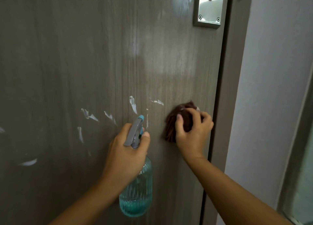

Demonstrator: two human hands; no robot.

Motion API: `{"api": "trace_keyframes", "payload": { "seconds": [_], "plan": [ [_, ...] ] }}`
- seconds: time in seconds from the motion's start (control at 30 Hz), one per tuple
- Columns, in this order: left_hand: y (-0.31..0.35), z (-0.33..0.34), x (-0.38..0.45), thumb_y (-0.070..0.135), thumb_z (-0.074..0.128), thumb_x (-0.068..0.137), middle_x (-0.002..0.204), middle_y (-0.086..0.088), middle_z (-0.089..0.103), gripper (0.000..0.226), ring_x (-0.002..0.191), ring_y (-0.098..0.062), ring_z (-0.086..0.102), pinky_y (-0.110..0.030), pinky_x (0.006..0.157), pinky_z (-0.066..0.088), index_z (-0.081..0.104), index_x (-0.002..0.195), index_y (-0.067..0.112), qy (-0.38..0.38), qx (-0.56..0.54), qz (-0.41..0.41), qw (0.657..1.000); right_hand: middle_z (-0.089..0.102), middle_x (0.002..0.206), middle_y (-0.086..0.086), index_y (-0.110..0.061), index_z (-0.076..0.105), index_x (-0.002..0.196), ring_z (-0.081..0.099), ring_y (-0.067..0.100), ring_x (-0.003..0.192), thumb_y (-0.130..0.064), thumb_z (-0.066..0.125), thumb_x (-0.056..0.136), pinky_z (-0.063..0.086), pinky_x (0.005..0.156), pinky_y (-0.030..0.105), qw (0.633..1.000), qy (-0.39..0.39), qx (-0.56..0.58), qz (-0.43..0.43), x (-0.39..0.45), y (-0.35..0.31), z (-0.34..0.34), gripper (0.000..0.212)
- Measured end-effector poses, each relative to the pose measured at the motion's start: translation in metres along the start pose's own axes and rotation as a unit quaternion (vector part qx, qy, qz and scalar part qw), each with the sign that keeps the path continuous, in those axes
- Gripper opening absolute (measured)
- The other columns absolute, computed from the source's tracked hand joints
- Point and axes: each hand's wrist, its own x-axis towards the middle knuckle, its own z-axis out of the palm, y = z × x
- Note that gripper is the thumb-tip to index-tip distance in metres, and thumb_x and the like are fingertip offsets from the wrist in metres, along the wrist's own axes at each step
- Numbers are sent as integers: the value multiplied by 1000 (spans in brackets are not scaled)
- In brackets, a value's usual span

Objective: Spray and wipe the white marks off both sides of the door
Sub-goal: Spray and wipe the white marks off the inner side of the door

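The right hand (pixel 193 131) is bunched around a brown cloth (pixel 179 121) and pushes it flat on the grey door (pixel 67 55), close to the door's right edge. The fingers are curled tight over the cloth. A tiny bit of white peeks out just above the fingers, but the picture is a little blurry there, so I can't tell if it is a mark or something else.

The left hand (pixel 128 150) holds a blue spray bottle (pixel 135 187) by its neck. The fingers wrap round the neck and the thumb sits by the grey trigger. The nozzle points up and toward the door. The bottle hangs straight down below the hand.

The white marks (pixel 133 104) are mostly to the left of the cloth. A few thin streaks sit just above the bottle's nozzle, between the two hands. More lie further left, and one is low down on the far left. Most streaks are long and slanted. Above the hands the door only looks hazy and smeared.

So the cloth likely has to slide left next. The cloth hand is near the closest streaks, with the bottle hand just below them.

Up top is the metal lock plate (pixel 209 10).
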Motion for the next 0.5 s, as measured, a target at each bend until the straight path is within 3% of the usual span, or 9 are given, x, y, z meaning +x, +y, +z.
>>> {"api": "trace_keyframes", "payload": {
  "seconds": [0.1,0.27,0.4,0.5],
  "plan": [
    [6,-4,1,29,65,98,70,-8,64,11,64,-24,69,-47,58,53,62,88,26,2,-1,12,1000,43,120,0,-23,69,120,41,21,115,-34,73,94,35,88,12,996,49,22,77,35,-17,1,28],
    [8,-12,7,28,68,98,76,0,70,9,67,-22,73,-49,65,58,65,92,33,28,-18,-2,999,49,127,2,-24,70,123,39,18,117,-38,71,96,42,92,27,994,78,33,71,71,-45,16,31],
    [12,-22,14,24,67,99,75,5,72,10,66,-19,73,-39,64,54,64,92,31,47,-37,-8,998,54,130,9,-22,74,119,43,24,117,-34,74,93,36,96,24,998,38,19,-54,68,-64,37,29],
    [14,-29,18,23,68,98,77,5,73,10,66,-19,74,-36,63,51,64,94,31,64,-41,2,997,58,130,13,-20,76,117,47,31,110,-34,74,92,41,96,33,983,-26,-17,-182,22,-58,48,29]
  ]
}}
